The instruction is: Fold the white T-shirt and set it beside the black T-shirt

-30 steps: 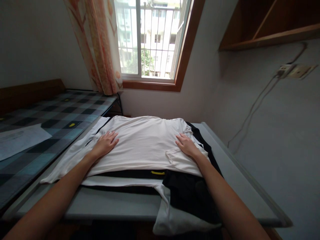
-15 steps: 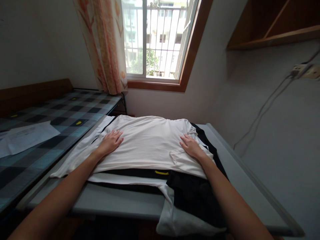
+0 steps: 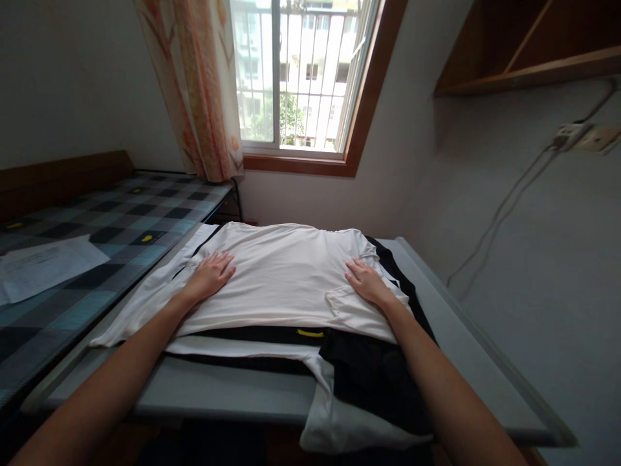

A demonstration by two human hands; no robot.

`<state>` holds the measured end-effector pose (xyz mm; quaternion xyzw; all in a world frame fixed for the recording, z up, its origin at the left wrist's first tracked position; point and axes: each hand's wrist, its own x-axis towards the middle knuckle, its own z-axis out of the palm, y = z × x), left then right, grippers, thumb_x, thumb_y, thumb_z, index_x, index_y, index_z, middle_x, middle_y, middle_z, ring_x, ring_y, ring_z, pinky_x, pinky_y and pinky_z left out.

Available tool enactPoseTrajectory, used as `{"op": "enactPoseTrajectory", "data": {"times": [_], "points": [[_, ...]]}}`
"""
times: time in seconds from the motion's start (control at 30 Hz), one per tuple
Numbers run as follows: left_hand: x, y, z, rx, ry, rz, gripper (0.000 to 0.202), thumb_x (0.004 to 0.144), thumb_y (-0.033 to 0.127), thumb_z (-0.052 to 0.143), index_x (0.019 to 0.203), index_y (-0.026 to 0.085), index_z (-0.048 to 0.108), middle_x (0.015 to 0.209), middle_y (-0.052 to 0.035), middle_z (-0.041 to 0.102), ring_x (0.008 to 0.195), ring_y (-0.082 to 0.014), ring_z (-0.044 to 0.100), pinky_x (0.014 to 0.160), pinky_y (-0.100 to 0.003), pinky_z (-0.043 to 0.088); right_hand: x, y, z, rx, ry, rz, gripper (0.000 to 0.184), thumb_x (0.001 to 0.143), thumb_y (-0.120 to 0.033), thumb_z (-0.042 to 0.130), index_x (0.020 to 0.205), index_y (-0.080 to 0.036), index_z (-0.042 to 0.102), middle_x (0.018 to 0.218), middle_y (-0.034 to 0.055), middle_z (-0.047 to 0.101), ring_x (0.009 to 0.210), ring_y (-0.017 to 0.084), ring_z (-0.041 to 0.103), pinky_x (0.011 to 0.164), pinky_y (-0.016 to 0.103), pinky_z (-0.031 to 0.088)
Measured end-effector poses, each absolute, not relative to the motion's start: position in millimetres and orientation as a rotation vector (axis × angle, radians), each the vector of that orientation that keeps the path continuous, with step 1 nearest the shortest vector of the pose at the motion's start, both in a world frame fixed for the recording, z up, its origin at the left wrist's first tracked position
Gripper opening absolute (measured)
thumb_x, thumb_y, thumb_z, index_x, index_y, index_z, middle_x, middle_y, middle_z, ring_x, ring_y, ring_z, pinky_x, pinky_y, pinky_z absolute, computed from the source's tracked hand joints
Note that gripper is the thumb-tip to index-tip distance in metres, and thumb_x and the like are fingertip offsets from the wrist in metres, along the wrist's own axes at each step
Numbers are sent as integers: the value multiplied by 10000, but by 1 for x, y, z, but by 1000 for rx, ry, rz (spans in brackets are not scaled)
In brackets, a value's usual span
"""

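Observation:
A white T-shirt (image 3: 281,272) lies spread out on top of other garments, with light creases across it. My left hand (image 3: 209,275) rests flat on its left part, fingers stretched out. On the right part, near a sleeve, my right hand (image 3: 367,279) lies flat too, fingers slightly apart. Beneath the shirt, black clothing (image 3: 373,372) shows along the near edge, with a small yellow mark. Another white garment (image 3: 334,421) hangs over the table's front edge. All of this lies on a grey table (image 3: 233,391).
To the left is a bed with a checked cover (image 3: 165,213) and papers (image 3: 48,265) on it. A window (image 3: 305,84) with a patterned curtain (image 3: 198,90) is ahead. Right, a wooden shelf (image 3: 533,71) hangs above a socket (image 3: 572,137) with cables.
The view has shifted slightly, so everything sits a little further left in it. Both hands stay in the same places on the shirt.

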<state>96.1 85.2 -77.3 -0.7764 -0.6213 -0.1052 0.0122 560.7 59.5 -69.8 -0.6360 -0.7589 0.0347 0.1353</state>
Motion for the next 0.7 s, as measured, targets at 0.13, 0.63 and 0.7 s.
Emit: {"op": "enactPoseTrajectory", "data": {"times": [0.13,0.63,0.7], "points": [[96,86,-78,-2414,-1934,-328,570,971,454,318,1444,176,472,1534,-91,406,1441,-308,306,1158,-484,252,560,59,-68,-1851,-2201,108,507,960,-363,455,1387,-103,541,1509,183,420,1406,281,370,1148,405,286],[94,87,-81,-2396,-1914,-351,546,958,435,353,1431,200,491,1522,-76,427,1429,-293,335,1149,-465,277,561,59,-70,-1845,-2174,135,501,952,-371,465,1386,-133,547,1508,160,428,1411,285,364,1155,425,279],[94,87,-81,-2396,-1914,-352,551,960,442,344,1432,198,489,1522,-76,429,1431,-291,331,1150,-463,273,561,59,-70,-1853,-2180,128,505,955,-372,461,1388,-126,544,1510,166,423,1410,282,365,1155,418,279]]}}
